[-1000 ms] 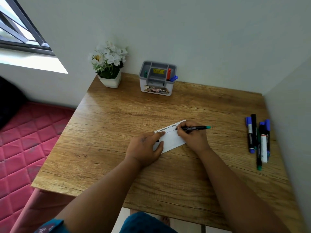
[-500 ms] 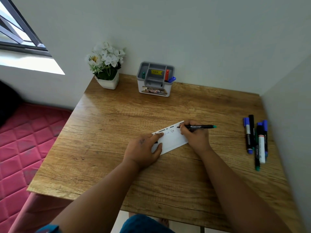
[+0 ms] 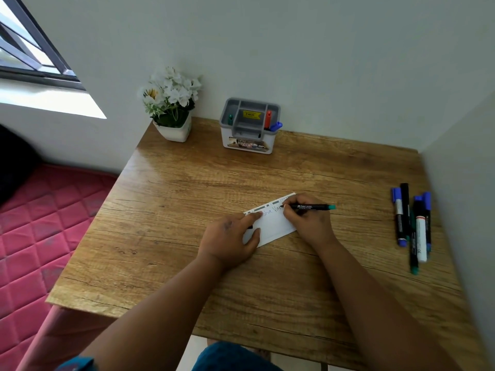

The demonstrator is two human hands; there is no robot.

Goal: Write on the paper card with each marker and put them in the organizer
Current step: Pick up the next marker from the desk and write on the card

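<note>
A white paper card (image 3: 273, 223) lies in the middle of the wooden table, with green handwriting along its top. My left hand (image 3: 230, 238) lies flat on the card's left end, fingers spread, pinning it down. My right hand (image 3: 308, 222) grips a black marker with a green end (image 3: 310, 207), tip touching the card near its upper right. A grey and white organizer (image 3: 250, 127) stands at the back by the wall, holding a green marker (image 3: 229, 119) on the left and a red marker (image 3: 268, 119) and a blue marker (image 3: 276, 126) on the right.
Several loose markers (image 3: 412, 223), blue, black, white and green, lie in a bunch near the table's right edge by the side wall. A white pot of flowers (image 3: 171, 103) stands at the back left. A red quilted mattress (image 3: 40, 236) lies left of the table.
My right hand has moved rightward along the card with the marker, and more green writing shows. My left hand stays pressed on the card.
</note>
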